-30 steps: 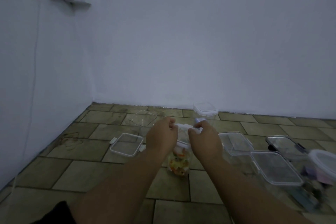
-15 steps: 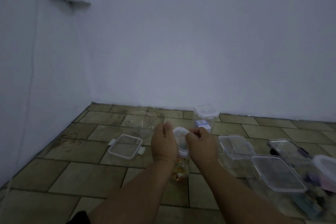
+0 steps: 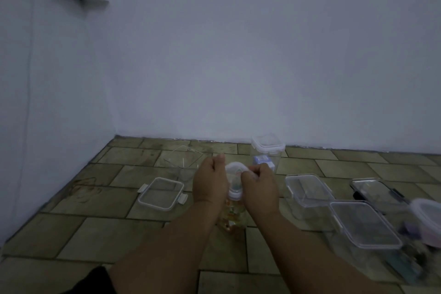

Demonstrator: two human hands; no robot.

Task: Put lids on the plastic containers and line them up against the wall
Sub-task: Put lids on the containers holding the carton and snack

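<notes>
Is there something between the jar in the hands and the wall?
Nothing straight ahead of the jar: bare floor reaches the wall. A lidded container stands just right of that path, an open tub just left.

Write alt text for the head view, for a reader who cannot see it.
The left hand and the right hand hold a white lid at the top of a tall clear container with colourful contents, over a tiled floor. A loose lid lies to the left, lidded boxes to the right, and one lidded container stands near the wall.
</notes>
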